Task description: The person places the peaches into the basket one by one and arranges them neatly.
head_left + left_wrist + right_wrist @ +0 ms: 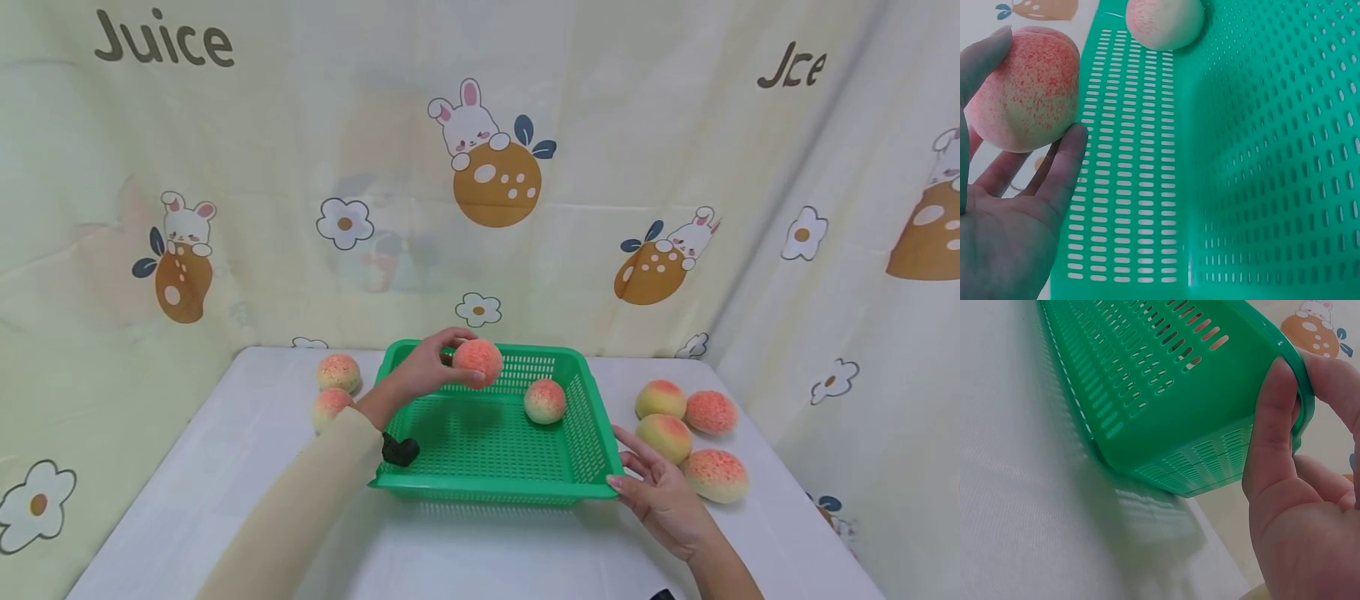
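Observation:
A reddish peach [477, 363] is pinched between the thumb and fingers of my left hand [427, 367], over the back left part of a green plastic basket [480, 492]. In the left wrist view the held peach [1029, 90] shows a speckled red skin fading to pale yellow-green. Another peach [545, 401] lies inside the basket, towards the back right. My right hand [663, 496] grips the basket's front right corner, and in the right wrist view the thumb [1275, 419] presses against the rim with fingers on its other side.
Two peaches [339, 372] sit left of the basket, one partly hidden by my left forearm. Several more peaches [716, 476] are grouped on the right of the white-covered table [480, 558], just beyond my right hand. A printed curtain [285, 150] hangs along the back.

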`<state>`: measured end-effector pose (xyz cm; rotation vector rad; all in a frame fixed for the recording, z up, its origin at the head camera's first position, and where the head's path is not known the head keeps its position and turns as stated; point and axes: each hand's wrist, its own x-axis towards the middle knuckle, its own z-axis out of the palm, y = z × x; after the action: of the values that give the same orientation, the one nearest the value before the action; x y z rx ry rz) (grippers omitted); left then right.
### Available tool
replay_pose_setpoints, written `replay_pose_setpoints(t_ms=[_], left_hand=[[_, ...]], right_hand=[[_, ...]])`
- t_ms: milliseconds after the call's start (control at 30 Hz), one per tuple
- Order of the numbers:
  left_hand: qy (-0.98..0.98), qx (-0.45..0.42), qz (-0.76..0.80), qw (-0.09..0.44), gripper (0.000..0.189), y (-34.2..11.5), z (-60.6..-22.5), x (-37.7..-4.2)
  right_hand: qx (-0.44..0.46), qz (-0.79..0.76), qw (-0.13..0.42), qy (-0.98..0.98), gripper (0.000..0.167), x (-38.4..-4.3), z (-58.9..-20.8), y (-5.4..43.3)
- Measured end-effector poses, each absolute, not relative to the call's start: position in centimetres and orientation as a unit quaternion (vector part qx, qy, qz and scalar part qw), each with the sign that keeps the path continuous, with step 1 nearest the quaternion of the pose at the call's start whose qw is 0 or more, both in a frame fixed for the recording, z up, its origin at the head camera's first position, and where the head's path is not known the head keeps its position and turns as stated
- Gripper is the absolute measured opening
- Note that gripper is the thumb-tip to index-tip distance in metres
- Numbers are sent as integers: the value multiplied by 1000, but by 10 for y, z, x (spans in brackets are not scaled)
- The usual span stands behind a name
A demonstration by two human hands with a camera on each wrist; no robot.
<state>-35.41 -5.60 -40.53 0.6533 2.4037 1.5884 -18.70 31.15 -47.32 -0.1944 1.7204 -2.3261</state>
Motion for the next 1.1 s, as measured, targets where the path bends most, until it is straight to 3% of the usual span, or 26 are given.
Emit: replay_pose_setpoints(t_ms=[833,1100], left_hand=[[843,216,476,128,59,-31,-420,-362],[851,179,471,148,62,-27,-428,-364]], right_hand=[[-51,-779,102,616,80,-182,-466,305],[-51,-774,103,622,81,-182,-467,306]])
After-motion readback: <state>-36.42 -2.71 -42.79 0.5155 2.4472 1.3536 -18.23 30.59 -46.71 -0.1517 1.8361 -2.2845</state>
